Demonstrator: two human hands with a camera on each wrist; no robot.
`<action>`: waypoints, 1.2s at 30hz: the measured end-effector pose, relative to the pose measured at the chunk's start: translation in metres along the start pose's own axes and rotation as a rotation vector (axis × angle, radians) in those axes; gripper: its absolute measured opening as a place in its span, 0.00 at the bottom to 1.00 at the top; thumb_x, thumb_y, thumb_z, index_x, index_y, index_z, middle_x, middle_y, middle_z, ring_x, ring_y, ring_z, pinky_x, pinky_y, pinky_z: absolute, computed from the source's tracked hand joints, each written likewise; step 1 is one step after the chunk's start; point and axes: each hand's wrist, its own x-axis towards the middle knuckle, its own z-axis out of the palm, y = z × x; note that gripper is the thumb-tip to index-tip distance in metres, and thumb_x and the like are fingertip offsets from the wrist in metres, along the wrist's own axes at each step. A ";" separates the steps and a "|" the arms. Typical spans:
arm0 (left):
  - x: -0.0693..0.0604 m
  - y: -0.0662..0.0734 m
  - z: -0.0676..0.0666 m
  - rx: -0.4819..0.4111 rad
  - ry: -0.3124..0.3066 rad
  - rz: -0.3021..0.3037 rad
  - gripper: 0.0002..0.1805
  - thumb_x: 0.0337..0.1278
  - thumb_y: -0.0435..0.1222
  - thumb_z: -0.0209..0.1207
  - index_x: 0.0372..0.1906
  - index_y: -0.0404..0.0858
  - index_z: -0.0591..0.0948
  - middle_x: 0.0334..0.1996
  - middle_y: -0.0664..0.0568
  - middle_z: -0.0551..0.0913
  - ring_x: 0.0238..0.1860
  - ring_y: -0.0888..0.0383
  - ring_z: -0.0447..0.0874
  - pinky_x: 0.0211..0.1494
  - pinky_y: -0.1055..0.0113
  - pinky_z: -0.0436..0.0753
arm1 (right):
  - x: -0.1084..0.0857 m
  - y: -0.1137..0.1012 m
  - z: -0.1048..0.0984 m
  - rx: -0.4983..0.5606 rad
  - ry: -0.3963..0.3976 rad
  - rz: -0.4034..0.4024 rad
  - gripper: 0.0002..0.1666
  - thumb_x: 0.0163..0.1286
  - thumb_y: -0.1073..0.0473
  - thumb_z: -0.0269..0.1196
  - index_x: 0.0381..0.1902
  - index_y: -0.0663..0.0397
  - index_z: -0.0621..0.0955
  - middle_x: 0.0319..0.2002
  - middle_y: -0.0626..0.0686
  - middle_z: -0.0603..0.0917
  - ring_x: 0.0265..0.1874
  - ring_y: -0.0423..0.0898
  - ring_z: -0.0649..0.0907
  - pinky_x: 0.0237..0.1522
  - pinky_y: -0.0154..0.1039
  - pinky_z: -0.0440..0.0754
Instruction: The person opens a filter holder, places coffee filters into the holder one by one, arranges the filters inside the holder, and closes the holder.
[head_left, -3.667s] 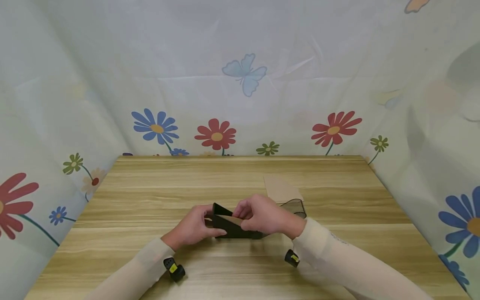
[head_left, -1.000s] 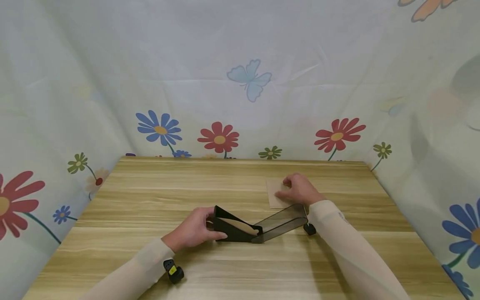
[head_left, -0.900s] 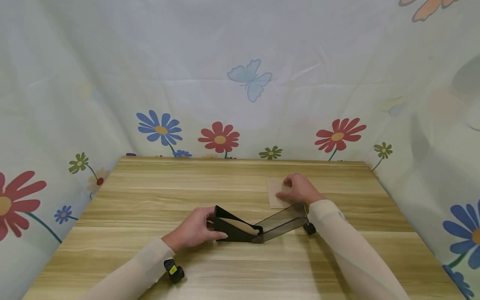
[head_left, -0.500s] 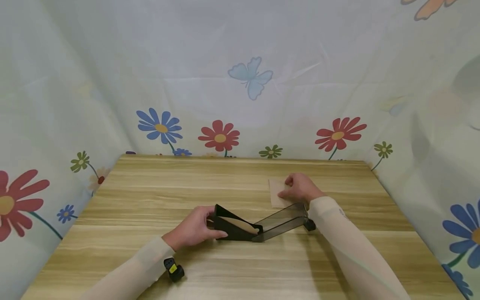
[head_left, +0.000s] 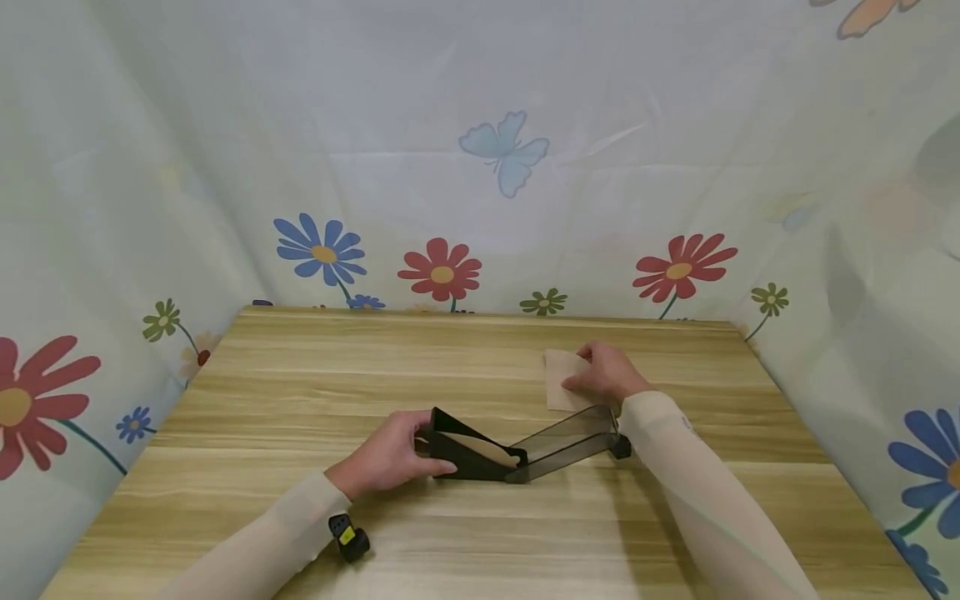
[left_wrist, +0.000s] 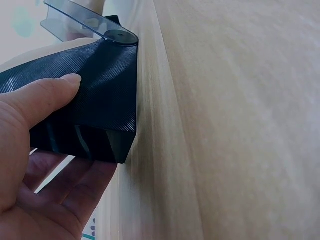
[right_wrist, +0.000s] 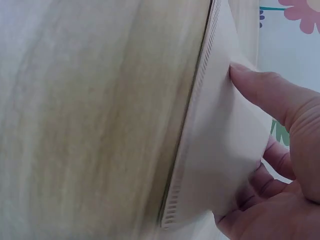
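Note:
My left hand (head_left: 393, 454) holds a black box (head_left: 472, 460) by its left end, thumb on the near side and fingers on the far side. The box's smoky clear lid (head_left: 562, 442) is swung open to the right. Inside lies a tan coffee filter paper (head_left: 483, 450); whether there is more than one is unclear. Behind the lid, my right hand (head_left: 607, 372) pinches a thin stack of coffee filters (right_wrist: 212, 125) at its right side. The right wrist view shows the crimped edge, with the thumb on top and fingers underneath. The stack's right part is hidden in the head view.
The wooden table (head_left: 360, 358) extends around both hands. Behind and beside it hangs a white curtain (head_left: 375, 125) printed with flowers. A small black wrist camera (head_left: 349, 540) sits under the left sleeve.
My right hand has left the inside of the box and gone to the filters behind the lid. In the last half second the stack shifts slightly to the right. My left hand keeps its hold.

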 end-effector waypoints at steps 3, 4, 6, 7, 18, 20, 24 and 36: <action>0.000 0.001 0.000 0.001 -0.002 -0.003 0.18 0.53 0.45 0.76 0.49 0.57 0.84 0.47 0.65 0.88 0.48 0.64 0.86 0.49 0.68 0.82 | 0.004 0.005 0.000 0.014 0.028 -0.014 0.31 0.61 0.51 0.76 0.54 0.64 0.78 0.50 0.62 0.82 0.45 0.54 0.79 0.49 0.50 0.79; 0.000 0.001 0.000 0.004 -0.001 -0.003 0.18 0.53 0.45 0.76 0.49 0.57 0.84 0.47 0.65 0.88 0.48 0.65 0.86 0.50 0.68 0.82 | 0.005 0.007 0.000 0.022 0.037 -0.020 0.28 0.61 0.52 0.75 0.52 0.63 0.79 0.48 0.61 0.83 0.43 0.54 0.79 0.47 0.48 0.79; 0.001 0.001 0.000 0.003 0.000 -0.001 0.18 0.53 0.45 0.76 0.49 0.57 0.84 0.47 0.65 0.89 0.48 0.65 0.86 0.50 0.68 0.82 | 0.008 0.011 0.001 0.052 0.050 -0.028 0.22 0.62 0.53 0.74 0.48 0.60 0.81 0.44 0.59 0.83 0.40 0.52 0.79 0.42 0.45 0.79; 0.001 0.001 0.000 0.002 0.000 0.000 0.18 0.53 0.45 0.76 0.49 0.57 0.84 0.47 0.65 0.89 0.48 0.65 0.86 0.50 0.68 0.82 | 0.010 0.013 0.001 0.073 0.054 -0.030 0.19 0.62 0.54 0.73 0.46 0.60 0.82 0.42 0.58 0.83 0.38 0.52 0.79 0.39 0.44 0.79; 0.001 -0.002 0.000 0.009 0.004 0.010 0.19 0.53 0.45 0.76 0.50 0.54 0.84 0.47 0.61 0.89 0.47 0.64 0.86 0.48 0.68 0.82 | 0.012 0.020 -0.009 0.117 -0.021 -0.106 0.11 0.68 0.55 0.70 0.28 0.53 0.83 0.27 0.52 0.80 0.28 0.48 0.75 0.30 0.41 0.74; 0.000 -0.002 0.000 0.005 0.002 0.010 0.19 0.53 0.45 0.76 0.50 0.53 0.84 0.47 0.60 0.89 0.46 0.64 0.86 0.47 0.68 0.83 | 0.011 0.019 -0.011 0.089 -0.024 -0.140 0.13 0.68 0.55 0.70 0.25 0.52 0.82 0.24 0.50 0.78 0.27 0.47 0.74 0.31 0.41 0.72; 0.000 -0.002 0.000 0.009 0.003 0.009 0.19 0.53 0.44 0.76 0.50 0.54 0.84 0.48 0.61 0.89 0.47 0.64 0.86 0.48 0.68 0.83 | 0.011 0.018 -0.015 0.069 -0.032 -0.191 0.18 0.71 0.56 0.68 0.21 0.52 0.78 0.21 0.47 0.72 0.25 0.45 0.70 0.31 0.39 0.67; 0.000 -0.002 0.002 0.000 0.004 0.004 0.19 0.53 0.44 0.76 0.49 0.55 0.84 0.47 0.63 0.89 0.47 0.64 0.86 0.49 0.68 0.83 | 0.012 0.019 -0.021 0.074 -0.004 -0.243 0.23 0.74 0.57 0.65 0.20 0.51 0.69 0.20 0.46 0.62 0.21 0.44 0.63 0.27 0.38 0.62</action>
